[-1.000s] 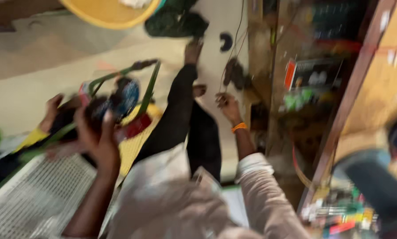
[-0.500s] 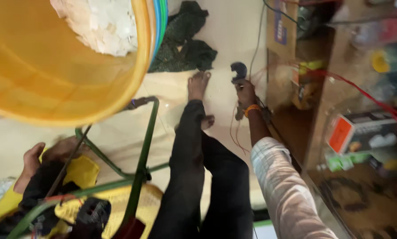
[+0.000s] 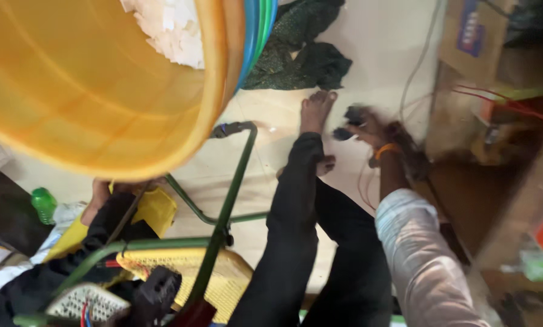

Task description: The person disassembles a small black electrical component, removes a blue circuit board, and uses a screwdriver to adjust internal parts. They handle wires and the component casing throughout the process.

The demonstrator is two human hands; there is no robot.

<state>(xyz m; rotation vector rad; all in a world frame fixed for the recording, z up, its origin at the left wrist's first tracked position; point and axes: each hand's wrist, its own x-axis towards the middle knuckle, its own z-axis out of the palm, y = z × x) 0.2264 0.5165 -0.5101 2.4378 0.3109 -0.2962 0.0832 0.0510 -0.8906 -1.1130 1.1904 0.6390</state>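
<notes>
Right grip (image 3: 368, 126) closed on dark tool (image 3: 349, 123) by foot (image 3: 316, 109)

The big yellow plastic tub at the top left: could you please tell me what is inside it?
Inside the big yellow plastic tub, a heap of white crumpled material shows at the top edge. What kind it is stays unclear, and the frame edge cuts off the rest.

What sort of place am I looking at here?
Probably a cramped repair shop or home workroom, with the work done seated on the floor. Cardboard boxes and loose wires crowd the right side, a stack of plastic tubs sits at upper left, and the right hand grips a small dark part.
</notes>
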